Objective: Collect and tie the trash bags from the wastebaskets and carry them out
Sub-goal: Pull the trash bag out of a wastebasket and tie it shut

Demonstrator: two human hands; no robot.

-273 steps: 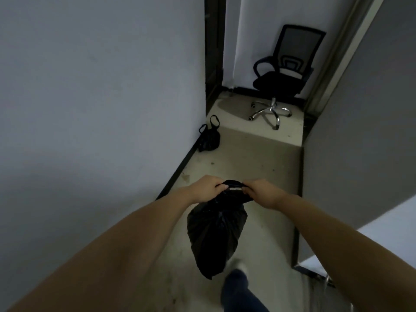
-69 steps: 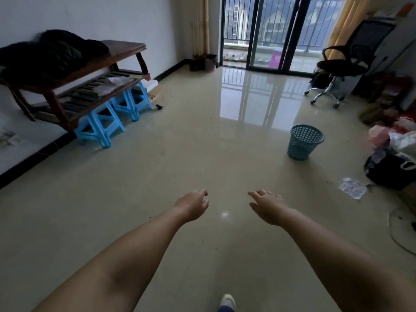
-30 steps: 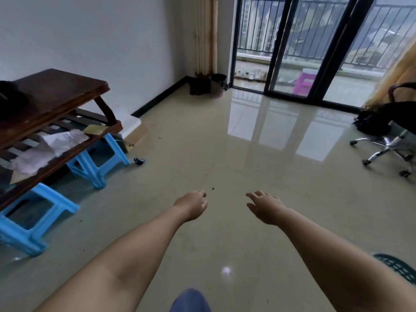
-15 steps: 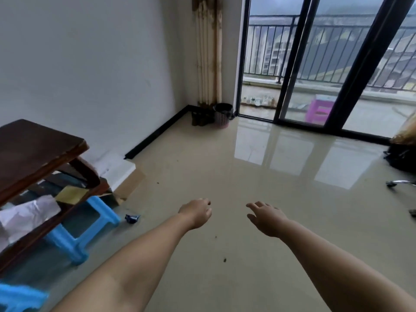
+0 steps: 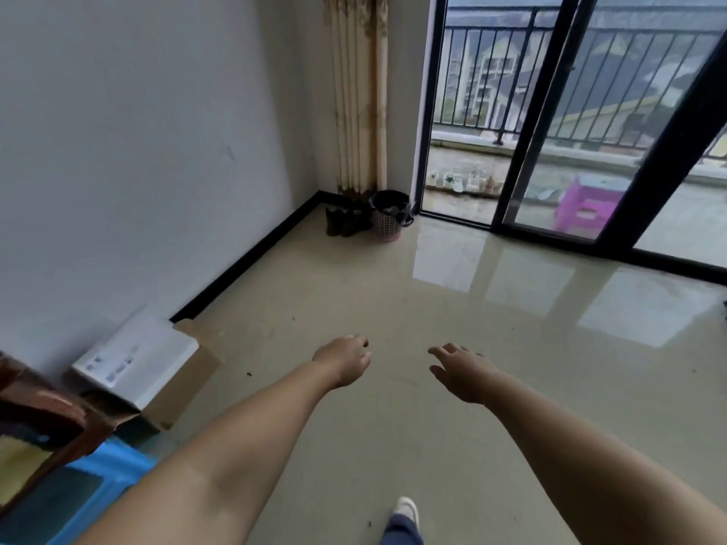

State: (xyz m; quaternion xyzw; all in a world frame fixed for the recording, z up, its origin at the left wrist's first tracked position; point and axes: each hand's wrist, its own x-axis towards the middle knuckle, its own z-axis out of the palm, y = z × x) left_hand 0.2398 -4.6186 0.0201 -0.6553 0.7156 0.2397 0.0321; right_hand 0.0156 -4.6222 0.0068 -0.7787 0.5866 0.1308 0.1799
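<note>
The pink wastebasket (image 5: 388,217) beside the curtain (image 5: 358,92) is being approached; its black trash bag (image 5: 391,201) must be gathered next. Left hand (image 5: 346,359) and right hand (image 5: 464,371) are held loose, nothing gripped.

Dim daylight from the glass doors (image 5: 550,112) glares on the floor (image 5: 452,308); edges blur.

You can see only a corner of the dark brown wooden table (image 5: 43,415) at the near left; the edge cuts it off and it looks blurry. The bright blue plastic stool (image 5: 106,477) under it is mostly hidden. The small pink woven wastebasket with a black bag (image 5: 389,214) stands far off in the corner, too small to tell what is inside. The print on the white cardboard box (image 5: 137,359) is too blurry to read.
</note>
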